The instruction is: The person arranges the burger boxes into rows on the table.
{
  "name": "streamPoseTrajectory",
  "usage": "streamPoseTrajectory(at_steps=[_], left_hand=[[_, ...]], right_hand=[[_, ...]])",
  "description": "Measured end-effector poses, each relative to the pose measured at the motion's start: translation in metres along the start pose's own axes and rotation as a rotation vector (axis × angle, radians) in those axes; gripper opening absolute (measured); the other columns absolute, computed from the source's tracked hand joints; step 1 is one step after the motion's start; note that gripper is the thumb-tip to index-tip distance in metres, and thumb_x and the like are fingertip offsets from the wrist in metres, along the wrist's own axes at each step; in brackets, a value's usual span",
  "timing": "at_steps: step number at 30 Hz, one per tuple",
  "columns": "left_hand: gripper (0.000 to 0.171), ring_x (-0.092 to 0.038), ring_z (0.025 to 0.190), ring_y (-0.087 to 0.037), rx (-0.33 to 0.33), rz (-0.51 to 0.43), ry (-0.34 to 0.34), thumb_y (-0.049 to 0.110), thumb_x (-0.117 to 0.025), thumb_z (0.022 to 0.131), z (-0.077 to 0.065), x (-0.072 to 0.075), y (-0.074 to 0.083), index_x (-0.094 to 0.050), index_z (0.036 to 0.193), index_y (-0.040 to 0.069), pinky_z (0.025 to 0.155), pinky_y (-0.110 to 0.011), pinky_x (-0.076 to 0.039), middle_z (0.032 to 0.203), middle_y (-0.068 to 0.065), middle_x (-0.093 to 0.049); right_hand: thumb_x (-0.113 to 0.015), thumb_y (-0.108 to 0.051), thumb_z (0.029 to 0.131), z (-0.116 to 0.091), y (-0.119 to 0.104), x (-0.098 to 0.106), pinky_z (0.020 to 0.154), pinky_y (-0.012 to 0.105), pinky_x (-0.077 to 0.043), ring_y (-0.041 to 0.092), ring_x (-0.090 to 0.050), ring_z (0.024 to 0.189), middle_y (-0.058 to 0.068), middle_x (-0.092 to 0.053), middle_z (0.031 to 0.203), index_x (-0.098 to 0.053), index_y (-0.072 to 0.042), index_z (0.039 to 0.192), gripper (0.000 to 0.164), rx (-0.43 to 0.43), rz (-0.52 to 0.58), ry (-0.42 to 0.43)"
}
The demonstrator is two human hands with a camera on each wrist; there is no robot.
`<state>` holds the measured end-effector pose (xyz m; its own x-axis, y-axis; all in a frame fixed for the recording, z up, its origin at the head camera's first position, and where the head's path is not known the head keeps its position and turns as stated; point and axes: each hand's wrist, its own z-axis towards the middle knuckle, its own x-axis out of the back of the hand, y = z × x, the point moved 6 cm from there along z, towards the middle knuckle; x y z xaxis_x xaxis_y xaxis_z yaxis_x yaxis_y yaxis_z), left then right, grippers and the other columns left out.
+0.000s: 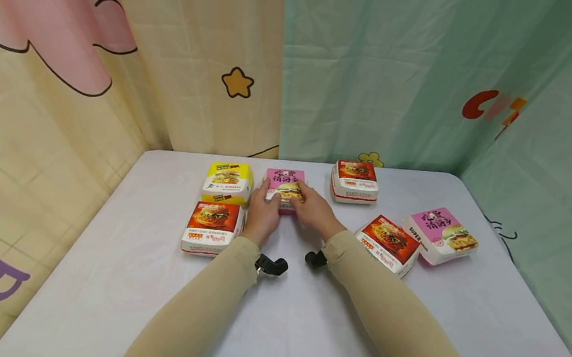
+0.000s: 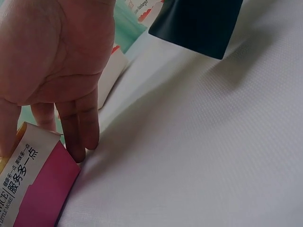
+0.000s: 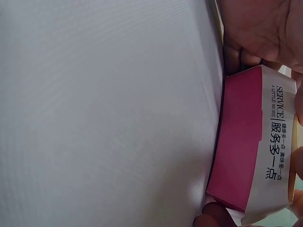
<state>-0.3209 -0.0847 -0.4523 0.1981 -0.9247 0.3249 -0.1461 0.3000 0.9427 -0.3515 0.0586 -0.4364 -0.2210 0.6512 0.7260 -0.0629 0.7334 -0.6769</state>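
At the back middle of the table, a burger box (image 1: 284,179) with a purple printed lid lies flat, held between both hands. My left hand (image 1: 263,216) grips its left side, thumb at the near top edge. On the opposite side my right hand (image 1: 317,212) holds it, thumb also on the lid. The right wrist view shows the box's magenta and white side (image 3: 241,137) with fingers at both ends. Left of my left hand sit a yellow-and-white burger box (image 1: 228,181) and, nearer, a red-topped burger box (image 1: 211,228).
To the right stand a red-topped box (image 1: 355,181) at the back, another red-topped box (image 1: 389,244) beside my right forearm, and a purple-topped box (image 1: 442,235) touching or nearly touching it. Curtains (image 1: 379,83) hang behind the white-covered table (image 1: 96,286).
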Motion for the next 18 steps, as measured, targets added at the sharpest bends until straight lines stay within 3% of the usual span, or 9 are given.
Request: streamPoseTrajectory(at_steps=[6, 18], left_hand=[[0.063, -0.008, 0.166, -0.031, 0.014, -0.019, -0.011, 0.036, -0.051, 0.11, -0.0014, -0.0004, -0.0009, -0.026, 0.168, 0.033, 0.133, -0.051, -0.016, 0.178, -0.013, -0.01], [0.069, -0.007, 0.166, -0.032, -0.013, -0.014, 0.002, 0.033, -0.055, 0.109, -0.0039, -0.0003, -0.0001, -0.022, 0.17, 0.026, 0.133, -0.05, -0.015, 0.178, -0.013, -0.011]], right_hand=[[-0.052, -0.037, 0.11, -0.0019, -0.0007, 0.0007, 0.13, 0.048, -0.027, 0.032, -0.033, 0.159, 0.014, -0.035, 0.171, -0.025, -0.019, 0.169, 0.067, 0.012, 0.002, 0.002], [-0.052, -0.037, 0.11, -0.0042, -0.0021, 0.0007, 0.129, 0.049, -0.031, 0.033, -0.04, 0.155, 0.016, -0.04, 0.168, -0.027, -0.018, 0.169, 0.066, 0.035, -0.02, 0.014]])
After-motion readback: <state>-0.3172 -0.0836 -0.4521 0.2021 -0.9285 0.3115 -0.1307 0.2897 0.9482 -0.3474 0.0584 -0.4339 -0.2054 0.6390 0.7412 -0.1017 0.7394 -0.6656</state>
